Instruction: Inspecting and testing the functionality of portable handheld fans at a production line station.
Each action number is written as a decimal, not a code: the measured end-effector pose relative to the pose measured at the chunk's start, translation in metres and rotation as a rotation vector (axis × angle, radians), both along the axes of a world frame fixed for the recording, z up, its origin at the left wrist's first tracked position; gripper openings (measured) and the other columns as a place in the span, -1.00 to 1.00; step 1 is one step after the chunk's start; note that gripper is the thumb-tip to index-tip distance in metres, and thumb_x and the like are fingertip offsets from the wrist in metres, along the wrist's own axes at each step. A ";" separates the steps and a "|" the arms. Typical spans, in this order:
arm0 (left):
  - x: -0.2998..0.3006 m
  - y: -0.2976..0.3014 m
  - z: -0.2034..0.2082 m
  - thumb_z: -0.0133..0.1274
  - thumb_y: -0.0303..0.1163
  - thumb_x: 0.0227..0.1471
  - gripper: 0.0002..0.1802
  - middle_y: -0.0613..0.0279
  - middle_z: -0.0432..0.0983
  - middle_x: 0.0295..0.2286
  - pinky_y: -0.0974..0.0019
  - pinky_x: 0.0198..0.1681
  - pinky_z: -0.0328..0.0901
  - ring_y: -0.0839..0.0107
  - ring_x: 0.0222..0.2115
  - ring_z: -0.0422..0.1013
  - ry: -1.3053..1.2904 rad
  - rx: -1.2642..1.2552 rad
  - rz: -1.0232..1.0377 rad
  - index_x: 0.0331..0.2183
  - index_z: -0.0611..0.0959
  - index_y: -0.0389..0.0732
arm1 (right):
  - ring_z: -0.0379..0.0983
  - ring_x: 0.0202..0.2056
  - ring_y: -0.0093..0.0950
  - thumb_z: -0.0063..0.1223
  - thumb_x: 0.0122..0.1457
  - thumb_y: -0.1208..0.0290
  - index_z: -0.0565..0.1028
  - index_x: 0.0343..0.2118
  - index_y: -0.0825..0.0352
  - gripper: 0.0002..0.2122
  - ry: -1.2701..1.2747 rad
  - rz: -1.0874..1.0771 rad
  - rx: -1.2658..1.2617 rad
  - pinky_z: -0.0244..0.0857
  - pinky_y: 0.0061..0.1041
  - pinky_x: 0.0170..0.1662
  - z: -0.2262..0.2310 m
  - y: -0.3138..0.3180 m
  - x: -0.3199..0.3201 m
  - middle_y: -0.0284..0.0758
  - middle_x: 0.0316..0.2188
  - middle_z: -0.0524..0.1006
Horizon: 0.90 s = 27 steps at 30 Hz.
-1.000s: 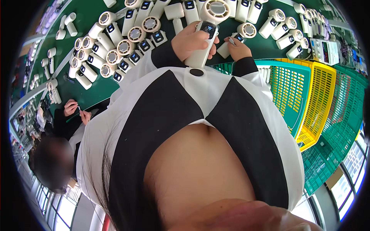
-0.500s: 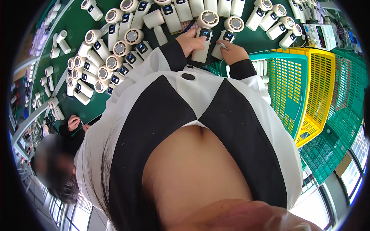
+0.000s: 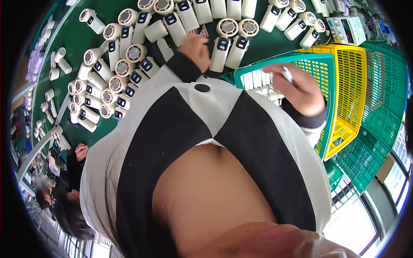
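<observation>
Two white handheld fans lie side by side on the green table, the left fan (image 3: 220, 53) and the right fan (image 3: 238, 51), each with a round head and a small lit display. My left hand (image 3: 197, 51) is just left of them, touching neither, its fingers blurred and bent over a red-patterned sheet (image 3: 192, 32) with a dark slim item (image 3: 199, 31) on it. My right hand (image 3: 299, 88), also blurred, is over the near part of the green basket (image 3: 329, 86). A slim white pen-like stick (image 3: 287, 75) is held in its fingers.
Many white handheld fans (image 3: 124, 67) crowd the table to the left and far side. White pieces (image 3: 254, 80) lie inside the green basket. A yellow basket (image 3: 350, 90) and more green crates (image 3: 383, 99) stand at right, below a power-supply box (image 3: 346, 31). A co-worker's hand (image 3: 81, 152) is at left.
Both hands have let go of the two fans, which now lie side by side. My right hand moved right over the basket with the white stick; my left hand moved left toward the patterned sheet.
</observation>
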<state>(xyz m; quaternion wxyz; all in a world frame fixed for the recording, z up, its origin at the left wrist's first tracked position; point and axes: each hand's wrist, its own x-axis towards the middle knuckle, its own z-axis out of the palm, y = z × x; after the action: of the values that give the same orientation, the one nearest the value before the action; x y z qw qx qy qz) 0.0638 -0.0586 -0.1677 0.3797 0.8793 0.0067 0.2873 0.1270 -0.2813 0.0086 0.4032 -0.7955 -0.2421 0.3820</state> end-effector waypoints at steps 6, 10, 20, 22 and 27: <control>-0.043 0.044 -0.003 -0.06 -0.51 -0.37 -0.71 -0.04 0.31 -0.50 0.23 -0.43 0.22 0.11 -0.56 0.24 0.067 0.393 0.576 -0.42 0.41 -0.34 | 0.24 -0.59 -0.57 -0.18 0.04 0.52 0.40 -0.32 0.49 -0.82 0.136 0.322 1.018 0.12 -0.70 -0.50 0.006 0.012 0.009 -0.29 -0.57 0.39; -0.046 0.049 -0.030 -0.03 -0.46 -0.33 -0.68 -0.06 0.30 -0.51 0.25 -0.44 0.22 0.11 -0.55 0.26 0.238 0.277 0.571 -0.39 0.38 -0.36 | 0.23 -0.56 -0.61 -0.19 0.07 0.52 0.41 -0.31 0.46 -0.83 0.156 0.328 0.775 0.11 -0.73 -0.46 -0.002 0.033 0.005 -0.35 -0.53 0.39; -0.079 0.079 0.011 -0.07 -0.44 -0.20 -0.66 -0.08 0.37 -0.42 0.29 -0.41 0.28 0.14 -0.45 0.35 0.473 -0.846 0.172 -0.30 0.35 -0.38 | 0.19 -0.56 -0.64 -0.20 0.08 0.46 0.42 -0.33 0.40 -0.83 0.413 0.096 0.436 0.07 -0.75 -0.51 -0.022 0.078 -0.006 -0.38 -0.56 0.37; -0.091 0.087 0.036 -0.08 -0.44 -0.17 -0.67 -0.09 0.38 -0.40 0.30 -0.41 0.29 0.15 -0.42 0.37 0.422 -1.078 0.002 -0.28 0.35 -0.38 | 0.18 -0.57 -0.66 -0.21 0.09 0.44 0.42 -0.34 0.39 -0.83 0.459 0.083 0.404 0.06 -0.75 -0.53 -0.033 0.094 -0.010 -0.39 -0.56 0.37; -0.104 0.085 0.097 -0.13 -0.51 -0.16 -0.64 -0.08 0.39 -0.38 0.37 -0.47 0.29 0.17 -0.46 0.39 0.297 -1.425 -0.268 -0.22 0.30 -0.37 | 0.16 -0.58 -0.64 -0.25 0.10 0.34 0.38 -0.30 0.43 -0.75 0.709 -0.293 0.616 0.04 -0.72 -0.55 -0.057 0.145 -0.017 -0.34 -0.52 0.38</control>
<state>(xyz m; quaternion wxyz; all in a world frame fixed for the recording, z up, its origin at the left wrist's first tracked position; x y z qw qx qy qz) -0.0406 0.0268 -0.0709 0.8855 0.4424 0.1353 0.0424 0.1096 -0.1366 -0.0486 0.7267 -0.4861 -0.0773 0.4791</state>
